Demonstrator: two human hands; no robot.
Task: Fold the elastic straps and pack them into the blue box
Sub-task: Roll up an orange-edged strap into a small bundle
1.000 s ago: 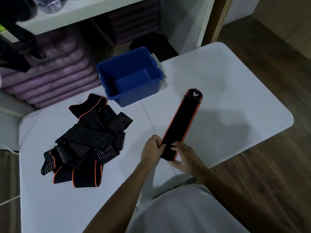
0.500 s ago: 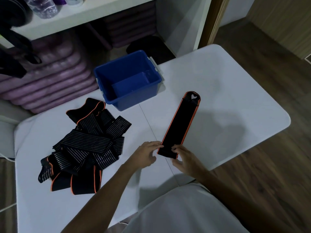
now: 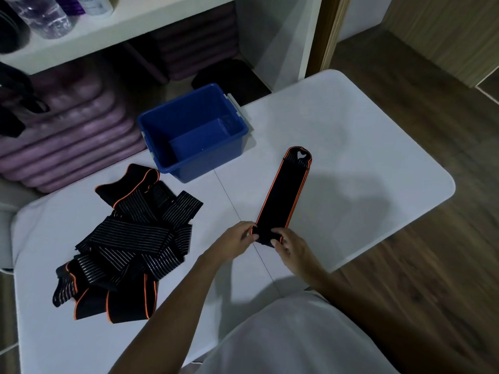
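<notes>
A black elastic strap with orange edging (image 3: 283, 193) lies stretched out flat on the white table (image 3: 351, 157), its rounded far end pointing at the table's back. My left hand (image 3: 235, 240) pinches the near left corner of the strap, and my right hand (image 3: 290, 245) pinches the near right corner; the near end looks slightly rolled up between them. The blue box (image 3: 194, 130) stands open at the back of the table with nothing visible inside. A heap of several black striped straps (image 3: 129, 238) lies on the table's left half.
Behind the table stands a white shelf (image 3: 121, 25) with bottles, and stacked purple mats (image 3: 67, 136) sit under it. The table's right and near edges drop to a wooden floor (image 3: 432, 265).
My left hand went from touching the strap's near end with straight fingers to pinching its corner. My right hand also closed on the other corner, and the near end has lifted a little.
</notes>
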